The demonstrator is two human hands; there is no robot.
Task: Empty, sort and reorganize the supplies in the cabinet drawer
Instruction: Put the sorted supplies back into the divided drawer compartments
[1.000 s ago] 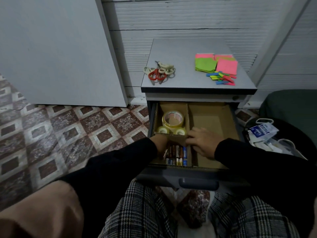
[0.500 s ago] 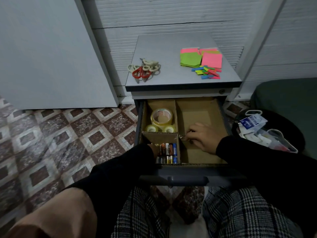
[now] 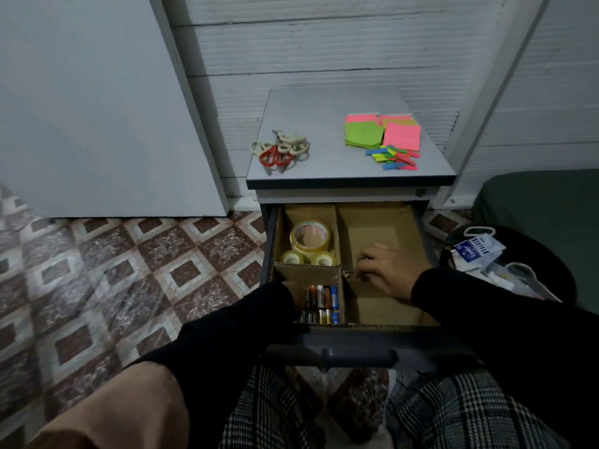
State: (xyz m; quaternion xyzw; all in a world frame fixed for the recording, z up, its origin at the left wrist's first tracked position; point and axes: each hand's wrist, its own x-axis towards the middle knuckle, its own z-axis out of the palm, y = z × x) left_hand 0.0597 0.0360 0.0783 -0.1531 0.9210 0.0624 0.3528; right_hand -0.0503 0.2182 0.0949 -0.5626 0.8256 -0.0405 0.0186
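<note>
— Which way does the drawer [image 3: 348, 325] run?
— It is pulled out of the cabinet [image 3: 350, 183] toward the person, long axis front to back; cardboard dividers [image 3: 340, 241] split it; the batteries [image 3: 321, 304] in the near-left compartment lie with their lengths along that axis.
— And the grips?
— The right hand [image 3: 387, 273] rests in the big right compartment, fingers curled at the divider's edge; whether its grip pinches the cardboard I cannot tell; the left hand [image 3: 291, 294] sits just left of the batteries, mostly hidden by its sleeve, its grip unreadable.
— What else is around?
— Tape rolls [image 3: 309, 244] fill the far-left compartment; scissors [image 3: 280, 150] and sticky notes [image 3: 382, 137] lie well apart on the cabinet top.
</note>
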